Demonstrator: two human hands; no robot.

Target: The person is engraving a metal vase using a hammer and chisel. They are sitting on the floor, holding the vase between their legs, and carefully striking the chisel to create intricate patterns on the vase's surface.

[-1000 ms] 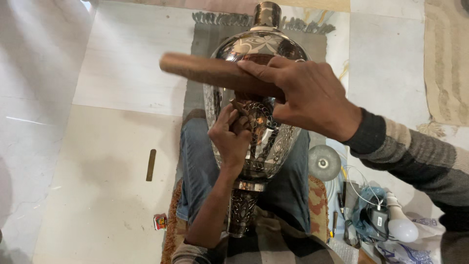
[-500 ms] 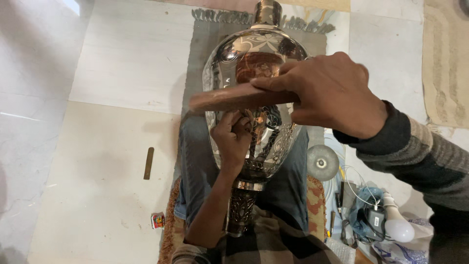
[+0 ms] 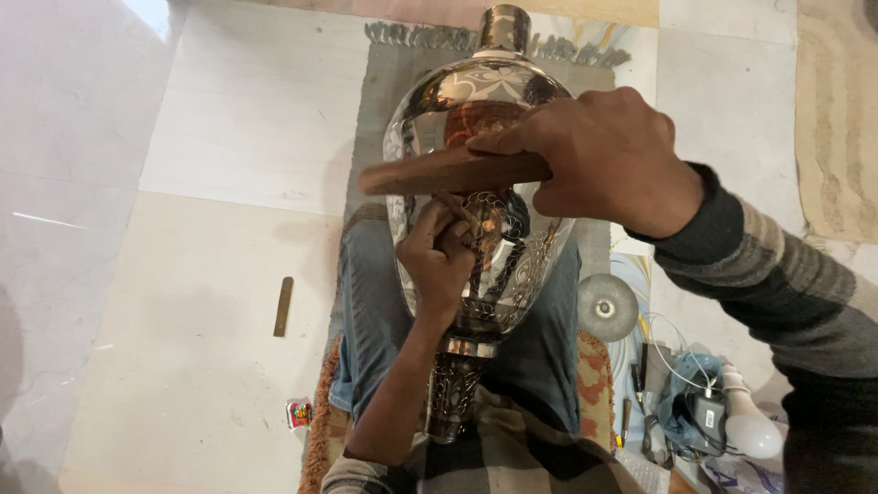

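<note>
1 large metal vase [image 3: 476, 101], polished and covered with engraved floral patterns, lies lengthwise across the person's 2 jean-clad legs [image 3: 370, 311], its narrow neck pointing away and its patterned foot near the lap. The right hand [image 3: 604, 155] is clamped around 1 wooden mallet [image 3: 439, 174], fingers wrapped over its thicker end, and the stick lies crosswise just above the vase's belly, right over the left hand. The left hand [image 3: 439, 256] rests on the vase's side with its fingers pinched together on 1 small tool, which is mostly hidden, so its shape cannot be told; its tip meets the engraved surface below the mallet. The legs rest on 1 grey fringed rug [image 3: 384, 82] spread over a pale tiled floor [image 3: 210, 137]. On the floor to the left lies 1 thin flat metal strip [image 3: 283, 306], well apart from the vase, and nearer the knee sits 1 small red packet [image 3: 299, 413]. To the right, just beside the leg, lie 1 round grey disc [image 3: 607, 307], 1 white bulb [image 3: 750, 430] and a tangle of cables with a dark charger [image 3: 700, 412].
</note>
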